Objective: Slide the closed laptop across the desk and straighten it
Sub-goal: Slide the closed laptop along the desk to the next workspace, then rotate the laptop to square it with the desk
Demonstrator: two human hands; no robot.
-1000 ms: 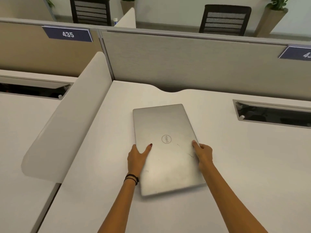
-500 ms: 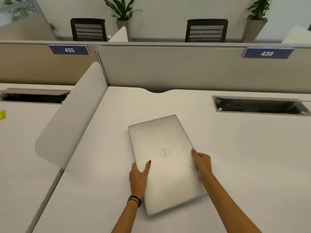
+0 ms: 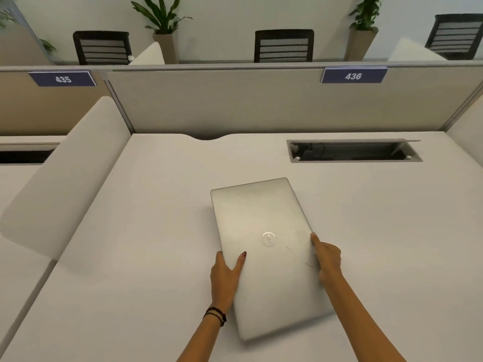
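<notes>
A closed silver laptop (image 3: 264, 226) lies flat on the white desk (image 3: 146, 231), its long side running away from me and its far end turned slightly left. My left hand (image 3: 224, 278) grips its left edge, thumb on the lid. Against the right edge presses my right hand (image 3: 328, 259), fingers curled along the side. Both hands hold the near half of the laptop.
A grey partition (image 3: 235, 100) closes off the back of the desk. A curved white side divider (image 3: 65, 184) stands on the left. An open cable tray (image 3: 352, 150) is sunk into the desk at the back right. Chairs and potted plants stand beyond the partition.
The laptop has slid to the right, away from the left divider, with both hands still on its edges. My view has lifted and shifted right too.
</notes>
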